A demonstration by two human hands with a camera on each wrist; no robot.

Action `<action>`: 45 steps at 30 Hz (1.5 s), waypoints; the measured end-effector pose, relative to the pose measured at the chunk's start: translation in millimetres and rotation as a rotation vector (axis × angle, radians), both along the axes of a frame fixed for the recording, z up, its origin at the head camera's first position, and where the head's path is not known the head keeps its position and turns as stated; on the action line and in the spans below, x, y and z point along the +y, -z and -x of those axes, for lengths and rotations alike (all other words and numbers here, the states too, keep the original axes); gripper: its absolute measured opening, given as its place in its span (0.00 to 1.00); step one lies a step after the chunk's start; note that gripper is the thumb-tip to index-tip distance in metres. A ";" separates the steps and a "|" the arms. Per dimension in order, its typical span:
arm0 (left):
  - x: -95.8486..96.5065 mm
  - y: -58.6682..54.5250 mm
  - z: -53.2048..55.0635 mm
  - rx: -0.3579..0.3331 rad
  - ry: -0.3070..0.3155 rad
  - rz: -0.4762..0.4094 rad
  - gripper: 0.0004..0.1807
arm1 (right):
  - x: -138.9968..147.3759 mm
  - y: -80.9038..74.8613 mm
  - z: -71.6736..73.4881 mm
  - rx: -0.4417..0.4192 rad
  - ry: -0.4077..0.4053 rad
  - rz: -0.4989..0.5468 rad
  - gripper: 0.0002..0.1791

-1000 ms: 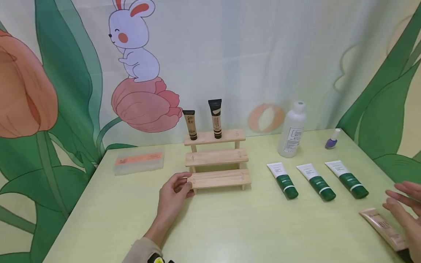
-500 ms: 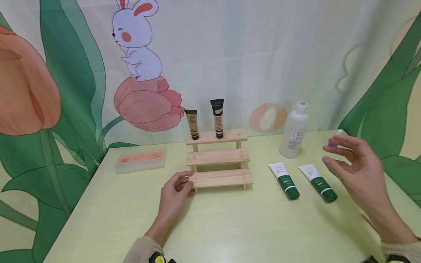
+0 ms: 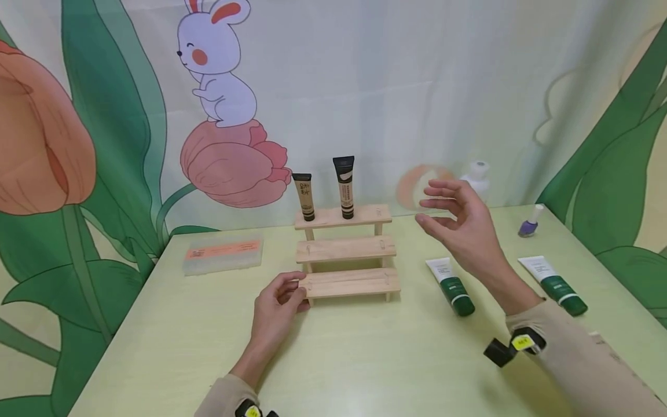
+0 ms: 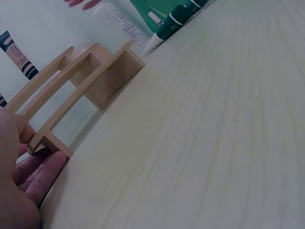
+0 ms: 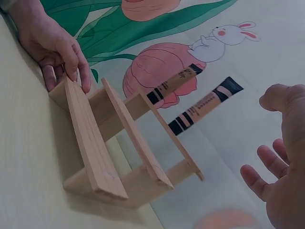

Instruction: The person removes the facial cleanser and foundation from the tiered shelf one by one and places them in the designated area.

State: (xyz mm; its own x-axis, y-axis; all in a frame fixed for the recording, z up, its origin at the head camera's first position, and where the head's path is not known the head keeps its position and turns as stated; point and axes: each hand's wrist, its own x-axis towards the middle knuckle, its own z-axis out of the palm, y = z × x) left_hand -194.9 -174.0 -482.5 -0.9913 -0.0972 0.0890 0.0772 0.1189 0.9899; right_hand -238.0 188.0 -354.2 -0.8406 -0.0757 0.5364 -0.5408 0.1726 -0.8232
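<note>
My left hand grips the left end of the lowest step of a three-tier wooden display stand, thumb on the front and fingers beneath in the left wrist view. On the top step stand a small tan tube and a taller black-and-tan tube, both upright on their caps. To the right of the stand my right hand hovers in the air, fingers spread and loosely bent, holding nothing. It covers most of a white bottle. Below that hand lies a green-and-white tube.
Another green-and-white tube lies farther right, past my right forearm. A purple nail polish bottle stands near the back right corner. At the back left lies a flat translucent case with an orange label. A printed curtain hangs behind the table.
From the far right beside a beige tube, my right hand has swept left over the green-and-white tubes to the front of the white bottle. The left hand stays on the stand.
</note>
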 end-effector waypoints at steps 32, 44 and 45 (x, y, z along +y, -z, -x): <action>0.6 -1.4 -0.5 -0.006 -0.007 -0.010 0.15 | -119.5 12.6 86.8 -0.076 -0.105 0.055 0.30; 1.4 -1.5 0.7 0.001 -0.006 -0.005 0.15 | -121.1 11.1 85.6 -0.051 -0.063 0.020 0.26; 1.0 -1.7 0.7 0.002 -0.007 -0.003 0.15 | -120.6 10.9 85.5 -0.048 -0.064 0.027 0.26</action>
